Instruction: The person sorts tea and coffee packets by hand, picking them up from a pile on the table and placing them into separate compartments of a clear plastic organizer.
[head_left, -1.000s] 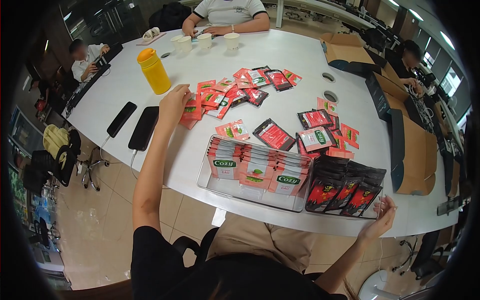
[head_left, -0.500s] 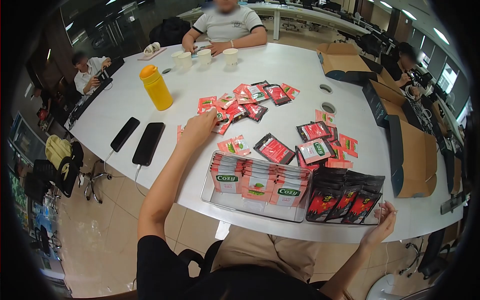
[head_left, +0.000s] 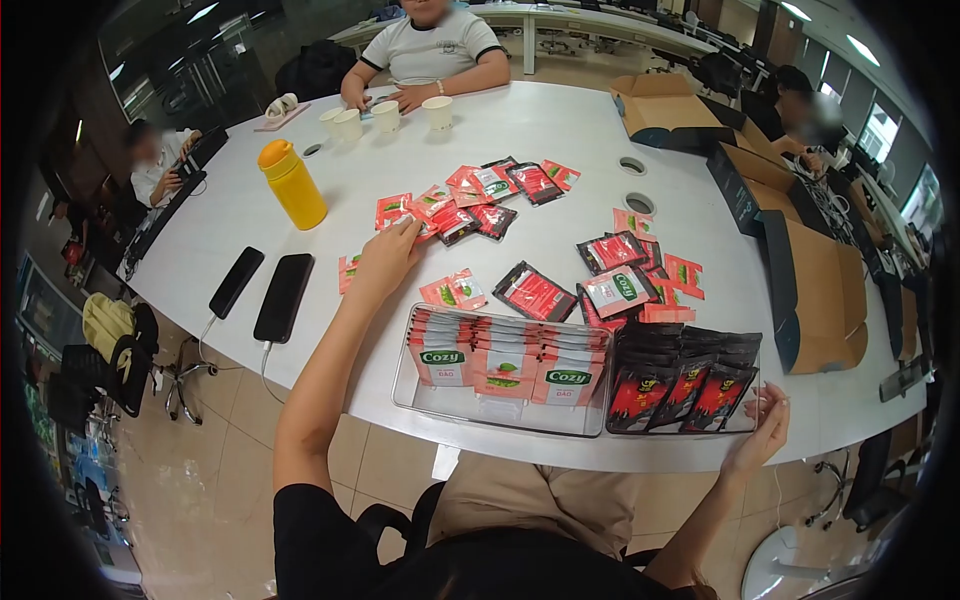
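My left hand (head_left: 392, 258) reaches over the table to the left edge of the upper pile of pink and black sachets (head_left: 455, 222); its fingertips touch a pink one, and whether they grip it is unclear. My right hand (head_left: 765, 428) rests with spread fingers against the right end of a clear bin (head_left: 757, 410) of black sachets (head_left: 686, 385). Left of that bin stands another clear bin (head_left: 400, 392) with rows of pink Cozy sachets (head_left: 500, 368). Behind the bins lie a large black-and-red sachet (head_left: 536, 291), pink sachets (head_left: 454, 290) and a mixed pile (head_left: 620, 289).
Two phones (head_left: 284, 298) (head_left: 237, 283) and a yellow bottle (head_left: 293, 186) are at the left. Paper cups (head_left: 437, 113) stand before a seated person across the white table (head_left: 520, 130). Open cardboard boxes (head_left: 815, 290) line the right side, with another person beyond.
The view has shifted slightly, moving the scene left in the frame. My left hand stays by the upper pile, its fingers now at the lower left sachets. My right hand remains at the bin.
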